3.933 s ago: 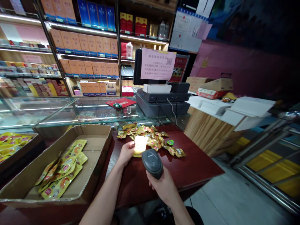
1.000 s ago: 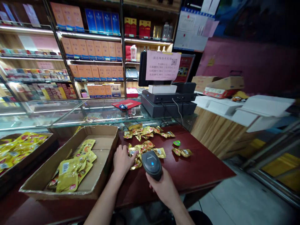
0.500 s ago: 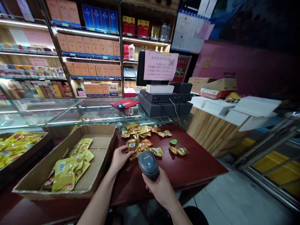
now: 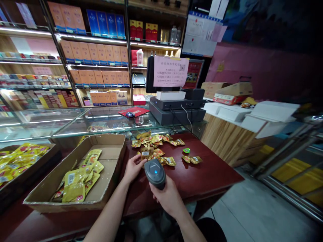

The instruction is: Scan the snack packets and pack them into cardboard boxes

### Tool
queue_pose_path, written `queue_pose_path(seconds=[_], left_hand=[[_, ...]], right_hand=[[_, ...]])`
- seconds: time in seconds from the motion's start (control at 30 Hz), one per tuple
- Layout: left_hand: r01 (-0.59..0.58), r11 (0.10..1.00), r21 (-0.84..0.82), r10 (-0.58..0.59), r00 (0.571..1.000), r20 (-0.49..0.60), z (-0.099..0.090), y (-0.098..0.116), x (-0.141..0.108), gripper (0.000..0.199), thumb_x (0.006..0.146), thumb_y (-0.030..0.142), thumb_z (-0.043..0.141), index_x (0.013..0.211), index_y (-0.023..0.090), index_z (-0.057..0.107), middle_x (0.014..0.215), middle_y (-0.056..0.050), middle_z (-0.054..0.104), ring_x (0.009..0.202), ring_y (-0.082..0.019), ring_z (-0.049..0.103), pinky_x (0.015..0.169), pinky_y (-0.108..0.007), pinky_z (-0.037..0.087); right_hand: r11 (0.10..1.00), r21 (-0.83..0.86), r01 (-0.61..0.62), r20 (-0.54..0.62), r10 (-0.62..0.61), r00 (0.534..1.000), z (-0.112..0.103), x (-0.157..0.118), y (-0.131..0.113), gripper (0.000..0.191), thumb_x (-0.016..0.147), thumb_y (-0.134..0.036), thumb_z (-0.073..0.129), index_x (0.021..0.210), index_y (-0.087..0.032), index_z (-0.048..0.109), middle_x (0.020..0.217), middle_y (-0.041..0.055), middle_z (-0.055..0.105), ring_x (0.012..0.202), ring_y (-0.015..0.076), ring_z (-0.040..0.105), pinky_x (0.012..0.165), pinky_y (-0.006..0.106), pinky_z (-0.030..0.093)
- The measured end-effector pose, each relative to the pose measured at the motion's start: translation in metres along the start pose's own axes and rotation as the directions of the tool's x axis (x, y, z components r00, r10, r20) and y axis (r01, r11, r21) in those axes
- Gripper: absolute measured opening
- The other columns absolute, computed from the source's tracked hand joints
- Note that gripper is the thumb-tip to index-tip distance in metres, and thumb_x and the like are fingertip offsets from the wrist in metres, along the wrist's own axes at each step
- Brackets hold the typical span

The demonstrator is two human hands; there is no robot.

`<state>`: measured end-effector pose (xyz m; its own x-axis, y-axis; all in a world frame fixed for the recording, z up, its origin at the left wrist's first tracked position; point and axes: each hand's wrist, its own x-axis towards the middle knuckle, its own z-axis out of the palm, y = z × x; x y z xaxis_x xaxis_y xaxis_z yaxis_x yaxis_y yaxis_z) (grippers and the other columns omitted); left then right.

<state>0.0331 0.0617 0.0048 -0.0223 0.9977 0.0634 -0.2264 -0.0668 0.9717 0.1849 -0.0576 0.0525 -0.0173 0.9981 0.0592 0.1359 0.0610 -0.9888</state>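
Observation:
A small gold snack packet (image 4: pixel 146 153) with a white barcode label is pinched between the thumb and fingers of my left hand (image 4: pixel 134 167), just above the dark red table (image 4: pixel 202 183). My right hand (image 4: pixel 165 195) is wrapped round the handle of a dark grey barcode scanner (image 4: pixel 155 173) with a blue light on top. The scanner's head points away from me, close to the held packet. Beyond lie several gold packets (image 4: pixel 156 138) in a loose heap. Farther right are a twisted gold packet (image 4: pixel 191 159) and a small green-lidded item (image 4: pixel 186 150).
An open cardboard box (image 4: pixel 111 174) holding yellow packets (image 4: pixel 75 185) stands left of my arm, with a second box (image 4: pixel 54 156) beyond it. A glass counter (image 4: pixel 75 124) carries a mouse (image 4: pixel 130 115) and a cash drawer (image 4: pixel 176 116). The table's right edge borders tiled floor.
My left hand and its packet have shifted slightly right. The scanner has moved a little left and up, nearer to the packet's label. The view has shifted slightly.

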Motion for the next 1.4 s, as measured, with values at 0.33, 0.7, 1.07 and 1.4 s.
queue_pose_path(seconds=[0.33, 0.7, 1.07, 1.4], left_hand=[[-0.115, 0.989, 0.089, 0.102, 0.984, 0.145, 0.000, 0.006, -0.004, 0.039, 0.070, 0.042, 0.082, 0.096, 0.014, 0.076, 0.105, -0.011, 0.078, 0.097, -0.027, 0.073, 0.092, -0.038, 0.056], [-0.155, 0.987, 0.031, 0.156, 0.988, -0.014, 0.009, 0.009, -0.006, 0.047, 0.062, 0.042, 0.086, 0.097, 0.014, 0.072, 0.097, -0.010, 0.078, 0.087, -0.022, 0.074, 0.084, -0.033, 0.058], [-0.340, 0.804, 0.488, 0.535, 0.773, -0.342, -0.057, 0.132, -0.053, 0.039, 0.074, 0.036, 0.077, 0.106, 0.017, 0.068, 0.101, -0.010, 0.076, 0.090, -0.021, 0.071, 0.073, -0.028, 0.055], [-0.262, 0.760, 0.595, 0.588, 0.668, -0.457, -0.120, 0.168, -0.086, 0.038, 0.074, 0.042, 0.076, 0.102, 0.017, 0.072, 0.103, -0.009, 0.075, 0.095, -0.022, 0.071, 0.083, -0.033, 0.057]], right_hand=[[0.998, -0.052, 0.047, -0.011, -0.047, 0.999, -0.004, -0.003, -0.007, 0.018, 0.077, -0.031, 0.068, 0.089, -0.018, 0.065, 0.053, -0.0019, 0.061, 0.043, 0.0142, 0.055, 0.041, 0.023, 0.044], [1.000, 0.005, -0.011, -0.025, 0.011, 1.000, -0.014, -0.008, -0.005, 0.026, 0.076, -0.039, 0.072, 0.088, -0.018, 0.061, 0.051, -0.0038, 0.058, 0.042, 0.0132, 0.052, 0.041, 0.022, 0.042], [0.998, -0.005, -0.068, -0.051, 0.068, 0.996, -0.014, 0.009, 0.000, 0.033, 0.068, -0.048, 0.074, 0.074, -0.021, 0.056, 0.046, -0.0032, 0.059, 0.040, 0.0135, 0.053, 0.040, 0.023, 0.041], [0.999, 0.033, -0.030, 0.021, 0.029, 0.999, 0.005, 0.014, 0.006, 0.036, 0.070, -0.052, 0.074, 0.074, -0.021, 0.055, 0.048, -0.0025, 0.059, 0.041, 0.0145, 0.054, 0.041, 0.025, 0.042]])
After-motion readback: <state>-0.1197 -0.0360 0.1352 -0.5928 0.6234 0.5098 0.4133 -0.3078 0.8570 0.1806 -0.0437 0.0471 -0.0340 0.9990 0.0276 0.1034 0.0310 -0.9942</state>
